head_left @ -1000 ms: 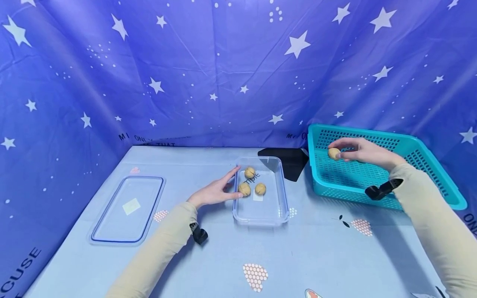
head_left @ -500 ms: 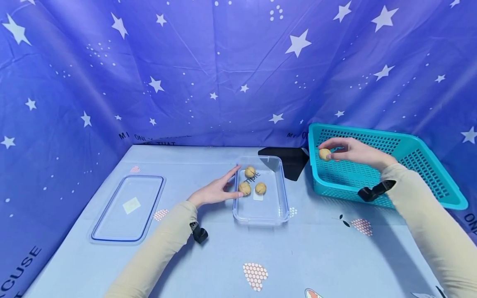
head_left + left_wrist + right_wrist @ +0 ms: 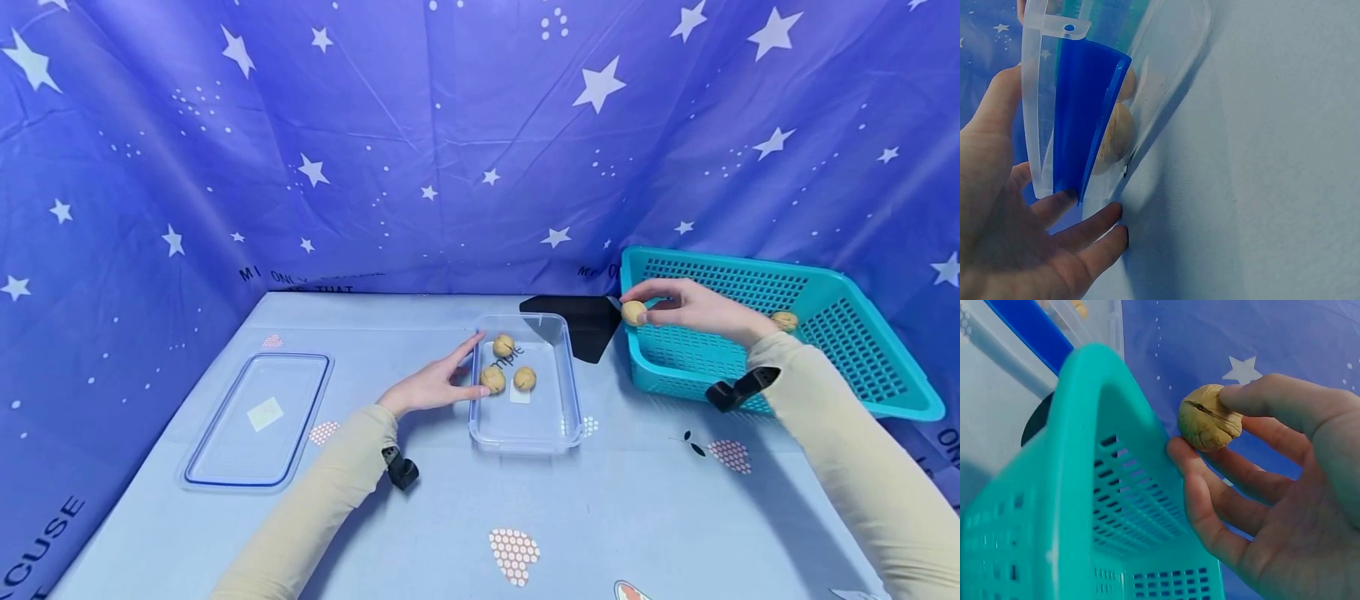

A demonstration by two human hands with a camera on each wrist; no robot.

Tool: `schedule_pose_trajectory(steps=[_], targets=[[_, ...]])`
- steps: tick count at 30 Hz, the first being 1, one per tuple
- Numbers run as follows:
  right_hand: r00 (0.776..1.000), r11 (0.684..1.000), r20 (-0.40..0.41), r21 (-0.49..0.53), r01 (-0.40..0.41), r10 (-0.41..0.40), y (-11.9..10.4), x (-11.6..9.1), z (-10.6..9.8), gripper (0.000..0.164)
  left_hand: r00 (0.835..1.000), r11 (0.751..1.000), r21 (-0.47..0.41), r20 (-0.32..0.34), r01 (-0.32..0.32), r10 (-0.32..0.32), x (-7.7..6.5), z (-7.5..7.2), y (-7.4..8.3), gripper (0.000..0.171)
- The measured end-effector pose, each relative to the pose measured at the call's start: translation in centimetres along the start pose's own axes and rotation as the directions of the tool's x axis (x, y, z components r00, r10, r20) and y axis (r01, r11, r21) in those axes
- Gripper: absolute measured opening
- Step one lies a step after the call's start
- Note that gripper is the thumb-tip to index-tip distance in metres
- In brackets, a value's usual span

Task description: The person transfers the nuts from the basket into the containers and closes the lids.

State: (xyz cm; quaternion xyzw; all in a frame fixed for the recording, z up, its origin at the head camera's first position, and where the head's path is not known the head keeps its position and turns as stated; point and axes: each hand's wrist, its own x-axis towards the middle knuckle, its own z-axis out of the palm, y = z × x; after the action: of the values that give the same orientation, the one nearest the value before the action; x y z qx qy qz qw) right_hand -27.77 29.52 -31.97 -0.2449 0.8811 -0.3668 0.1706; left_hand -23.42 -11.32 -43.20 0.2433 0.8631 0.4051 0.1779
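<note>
My right hand (image 3: pixel 693 308) pinches a walnut (image 3: pixel 633 313) between thumb and fingers, over the left rim of the turquoise basket (image 3: pixel 750 385). The right wrist view shows this round tan nut with a dark seam, held beside the basket's rim. My left hand (image 3: pixel 431 387) rests against the left side of a clear plastic container (image 3: pixel 543 429), its fingers extended along the wall and rim. Inside that container lie three walnuts (image 3: pixel 525 379). Another walnut (image 3: pixel 785 321) shows in the basket behind my right wrist.
A clear lid (image 3: pixel 232 450) with a blue seal and a pale square label lies flat at the left of the table. Between container and basket is a black printed patch (image 3: pixel 577 325) on the tablecloth. A blue star-patterned curtain (image 3: pixel 450 150) hangs behind and around the table.
My right hand has carried its walnut leftward from inside the basket to the left rim. The walnut behind the wrist has come into sight. My left hand stays on the container.
</note>
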Motion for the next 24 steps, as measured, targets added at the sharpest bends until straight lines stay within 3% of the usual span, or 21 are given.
schedule_pose_trajectory(steps=[6,24], targets=[[1.000,0.999,0.001,0.035,0.002,-0.002,-0.4,0.4,0.7,0.039,1.000,1.000,0.008,0.001,0.004,-0.004,0.0,0.0,0.2,0.092],[0.994,0.992,0.029,0.072,0.104,-0.106,-1.0,2.4,3.2,0.035,1.000,1.000,-0.001,0.005,0.027,-0.027,-0.1,0.0,0.4,0.091]])
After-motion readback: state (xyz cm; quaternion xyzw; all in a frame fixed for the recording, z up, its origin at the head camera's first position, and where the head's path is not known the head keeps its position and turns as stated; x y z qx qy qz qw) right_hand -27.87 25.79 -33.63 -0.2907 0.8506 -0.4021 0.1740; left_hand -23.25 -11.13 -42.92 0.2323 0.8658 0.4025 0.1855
